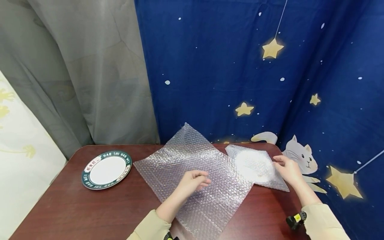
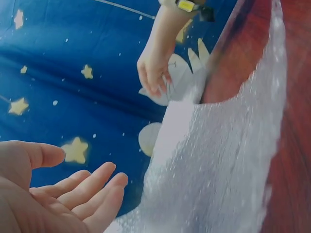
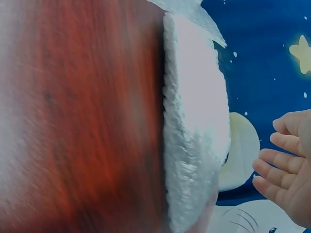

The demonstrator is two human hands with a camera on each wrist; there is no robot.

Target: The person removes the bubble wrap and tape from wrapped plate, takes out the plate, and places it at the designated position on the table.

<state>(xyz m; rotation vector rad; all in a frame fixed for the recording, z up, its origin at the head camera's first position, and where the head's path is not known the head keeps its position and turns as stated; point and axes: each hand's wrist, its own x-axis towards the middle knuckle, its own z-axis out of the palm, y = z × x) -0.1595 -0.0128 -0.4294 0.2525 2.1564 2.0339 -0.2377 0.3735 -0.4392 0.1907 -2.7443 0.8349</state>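
Observation:
My left hand (image 1: pixel 193 181) hovers over a large sheet of bubble wrap (image 1: pixel 195 160) spread cornerwise on the table. In the left wrist view that hand (image 2: pixel 73 194) has loosely spread fingers and nothing in its palm. At the right lies a bubble-wrapped bundle (image 1: pixel 255 166) with a white round shape showing through, plate-like. Beside its right edge is my right hand (image 1: pixel 288 170). The right wrist view has the right hand (image 3: pixel 286 165) with relaxed fingers, apart from the wrapped bundle (image 3: pixel 194 111). A plate (image 1: pixel 108 170) with a green lettered rim lies at the left.
The dark red-brown table (image 1: pixel 114 213) has its far edge against a grey curtain (image 1: pixel 111 83) and a blue starry curtain (image 1: pixel 216 66). The wrap's far corner rises against the blue curtain. The bundle lies near the table's right end.

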